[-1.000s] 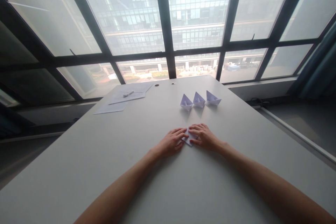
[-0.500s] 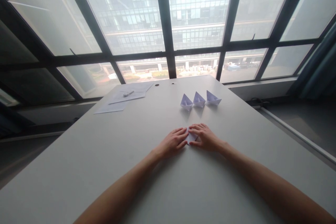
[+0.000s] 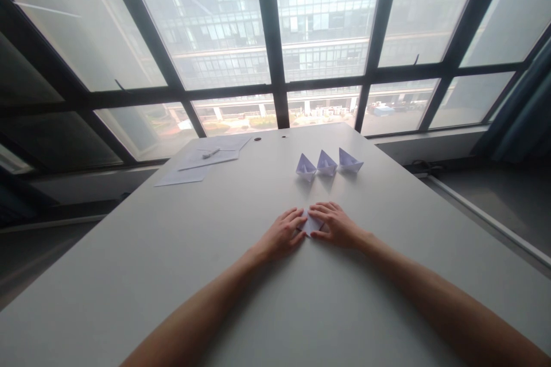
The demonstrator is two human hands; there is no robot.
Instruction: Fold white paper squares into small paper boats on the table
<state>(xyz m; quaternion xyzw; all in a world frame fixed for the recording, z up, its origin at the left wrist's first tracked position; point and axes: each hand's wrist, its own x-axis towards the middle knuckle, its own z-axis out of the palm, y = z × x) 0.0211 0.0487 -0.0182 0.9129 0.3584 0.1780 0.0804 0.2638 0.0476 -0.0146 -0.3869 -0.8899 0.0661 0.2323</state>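
Note:
A small piece of folded white paper lies on the white table between my two hands. My left hand holds its left side, fingers over the top and thumb at the near edge. On the right side, my right hand grips it in the same way, its fingertips near the middle. The fingers cover both sides of the paper, so its full shape is hidden. Beyond my hands stand three folded paper boats in a row: the left boat, the middle boat and the right boat.
Flat white paper sheets lie at the far left of the table, with a small pale object on top. A round dark hole is near the far edge. Large windows rise behind the table.
My left hand has shifted slightly left, uncovering a little more of the folded paper. My right hand and the three boats look the same.

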